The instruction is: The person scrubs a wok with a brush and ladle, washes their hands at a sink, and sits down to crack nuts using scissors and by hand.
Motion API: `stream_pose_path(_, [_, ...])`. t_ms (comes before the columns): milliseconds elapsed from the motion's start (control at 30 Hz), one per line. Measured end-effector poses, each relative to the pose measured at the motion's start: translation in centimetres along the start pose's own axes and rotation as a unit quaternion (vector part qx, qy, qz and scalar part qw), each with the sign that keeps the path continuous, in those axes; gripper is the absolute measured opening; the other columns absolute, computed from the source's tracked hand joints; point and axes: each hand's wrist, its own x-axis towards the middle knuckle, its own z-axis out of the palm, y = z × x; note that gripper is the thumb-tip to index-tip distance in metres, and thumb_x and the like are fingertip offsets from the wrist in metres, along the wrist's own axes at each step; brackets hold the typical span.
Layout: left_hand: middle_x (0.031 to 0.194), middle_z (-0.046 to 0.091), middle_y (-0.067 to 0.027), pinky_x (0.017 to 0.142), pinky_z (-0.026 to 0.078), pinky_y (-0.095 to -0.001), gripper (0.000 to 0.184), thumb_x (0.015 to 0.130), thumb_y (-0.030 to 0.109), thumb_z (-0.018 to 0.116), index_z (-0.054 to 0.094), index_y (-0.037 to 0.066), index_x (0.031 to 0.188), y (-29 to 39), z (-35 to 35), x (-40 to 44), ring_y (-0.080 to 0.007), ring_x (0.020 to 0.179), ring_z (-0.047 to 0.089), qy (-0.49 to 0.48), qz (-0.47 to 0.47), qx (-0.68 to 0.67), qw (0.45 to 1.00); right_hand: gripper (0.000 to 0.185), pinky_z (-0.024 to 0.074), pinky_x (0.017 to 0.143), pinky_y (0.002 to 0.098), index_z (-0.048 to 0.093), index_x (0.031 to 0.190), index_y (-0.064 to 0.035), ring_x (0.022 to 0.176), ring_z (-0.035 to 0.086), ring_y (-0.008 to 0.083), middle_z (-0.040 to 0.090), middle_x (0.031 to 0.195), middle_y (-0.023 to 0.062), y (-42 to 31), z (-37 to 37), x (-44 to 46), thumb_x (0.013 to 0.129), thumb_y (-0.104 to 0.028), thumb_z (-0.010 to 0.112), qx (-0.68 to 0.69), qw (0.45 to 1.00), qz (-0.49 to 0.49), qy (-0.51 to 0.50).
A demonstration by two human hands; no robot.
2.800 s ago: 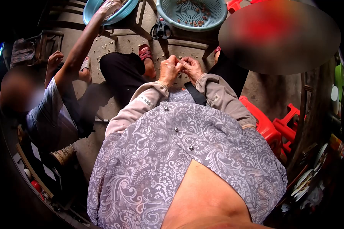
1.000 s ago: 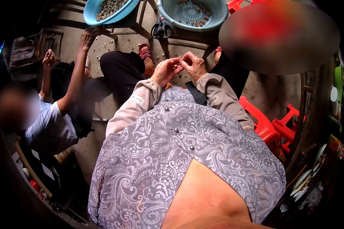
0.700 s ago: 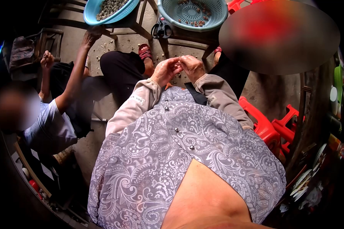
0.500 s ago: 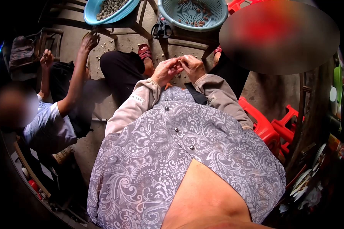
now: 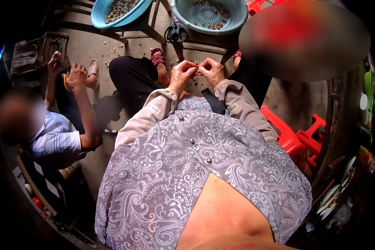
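Observation:
My left hand [image 5: 182, 76] and my right hand [image 5: 211, 73] meet fingertip to fingertip above the floor between my knees. Both are closed in a pinch around something small, too hidden to make out. Beyond them a blue-green perforated basket [image 5: 183, 21] holds scattered reddish-brown pieces. To its left, a light blue basin [image 5: 99, 20] contains many small grey-brown round items. Black-handled scissors [image 5: 176, 33] hang at the near edge of the basket's stand.
At the left sits another person [image 5: 56, 135], hands raised close together near yellow-handled scissors [image 5: 66, 81]. A red plastic stool [image 5: 285, 135] stands to my right. Small pale bits lie over the concrete floor [image 5: 112, 50]. Plates [image 5: 331, 200] are at the lower right.
My fingers have shifted from an overlapping hold to pinches facing each other. The other person's hand has come back from beside the basin toward their other hand.

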Motion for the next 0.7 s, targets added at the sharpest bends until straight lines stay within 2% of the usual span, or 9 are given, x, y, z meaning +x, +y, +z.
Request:
stream_pose_path(100, [0.087,0.063,-0.0053,0.065,0.048,-0.0233,0.017,0.087,0.014,0.062,0.058,0.002,0.098,0.5,0.2,-0.3,-0.0103,0.077,0.059,0.003,-0.023,-0.025,0.999,0.008,0.0511,0.058,0.0235,0.058,0.075,0.0009,0.063,0.062,0.0117,0.063,0.069,0.0051,0.7,-0.1,0.2,0.082,-0.002,0.06,0.12,0.991,0.067,0.002])
stream_pose_path(267, [0.095,0.063,-0.0079,0.069,0.05,-0.0249,0.011,0.087,0.012,0.061,0.056,0.006,0.095,-0.5,-0.7,0.0,-0.0138,0.083,0.061,0.029,-0.081,-0.274,0.958,0.008,0.0508,0.057,0.025,0.058,0.075,0.0002,0.063,0.063,0.0142,0.063,0.068,0.0083,0.6,0.0,0.3,0.079,-0.004,0.063,0.133,0.989,0.066,0.026])
stream_pose_path(333, [0.094,0.063,-0.0092,0.069,0.052,-0.0251,0.009,0.087,0.01,0.059,0.055,0.007,0.094,-0.2,-1.1,0.0,-0.0151,0.081,0.061,0.037,-0.081,-0.335,0.938,0.012,0.0498,0.056,0.0284,0.057,0.076,-0.0004,0.06,0.062,0.0175,0.062,0.067,0.0114,0.5,-0.3,0.1,0.075,-0.008,0.067,-0.083,0.996,0.002,0.022])
stream_pose_path(367, [0.094,0.063,-0.009,0.067,0.052,-0.0244,0.009,0.087,0.01,0.059,0.055,0.007,0.095,-0.6,-1.7,0.2,-0.0149,0.08,0.061,0.032,-0.08,-0.331,0.94,0.015,0.0493,0.055,0.0301,0.057,0.076,-0.0007,0.058,0.062,0.0192,0.061,0.067,0.013,0.3,-0.5,0.3,0.073,-0.01,0.068,-0.19,0.981,-0.034,0.021])
stream_pose_path(400, [0.094,0.063,-0.0089,0.065,0.051,-0.0237,0.009,0.088,0.01,0.059,0.055,0.007,0.095,-0.9,-2.4,0.6,-0.0147,0.079,0.061,0.026,-0.076,-0.327,0.942,0.024,0.0486,0.061,0.0353,0.057,0.081,-0.002,0.064,0.062,0.0251,0.06,0.072,0.0157,1.7,-0.5,0.6,0.068,-0.016,0.072,-0.176,0.984,0.012,-0.026])
stream_pose_path(433, [0.094,0.063,-0.0088,0.063,0.051,-0.023,0.009,0.088,0.01,0.059,0.055,0.007,0.096,-0.9,-2.8,1.0,-0.0144,0.077,0.061,0.019,-0.074,-0.322,0.944,0.027,0.0484,0.07,0.036,0.056,0.086,-0.0023,0.077,0.062,0.0268,0.061,0.081,0.0147,1.2,-0.4,0.0,0.069,-0.017,0.072,-0.257,0.965,-0.041,-0.032])
stream_pose_path(500, [0.091,0.061,-0.0067,0.058,0.048,-0.0199,0.009,0.088,0.009,0.058,0.055,0.007,0.096,2.0,-1.9,1.3,-0.0117,0.071,0.058,0.001,-0.044,-0.3,0.953,0.029,0.0468,0.077,0.0358,0.056,0.088,-0.0022,0.09,0.06,0.0275,0.061,0.088,0.0145,2.6,0.0,0.0,0.07,-0.017,0.072,-0.216,0.974,-0.048,-0.051])
stream_pose_path(667, [0.088,0.056,-0.0033,0.059,0.043,-0.0172,0.01,0.091,0.014,0.056,0.05,0.007,0.096,10.9,1.4,4.3,-0.0083,0.07,0.051,-0.029,0.066,-0.232,0.97,0.032,0.0455,0.082,0.0382,0.055,0.099,-0.0031,0.093,0.059,0.0301,0.061,0.095,0.0149,1.6,-0.2,0.4,0.075,-0.02,0.068,-0.149,0.983,0.039,-0.104])
stream_pose_path(700, [0.087,0.056,-0.0031,0.06,0.043,-0.017,0.011,0.092,0.015,0.056,0.05,0.008,0.095,12.5,2.1,5.4,-0.0082,0.071,0.052,-0.031,0.085,-0.208,0.974,0.032,0.0454,0.082,0.0388,0.055,0.1,-0.0036,0.094,0.058,0.0313,0.06,0.096,0.0156,1.9,-0.2,0.5,0.075,-0.02,0.068,-0.19,0.976,0.001,-0.106])
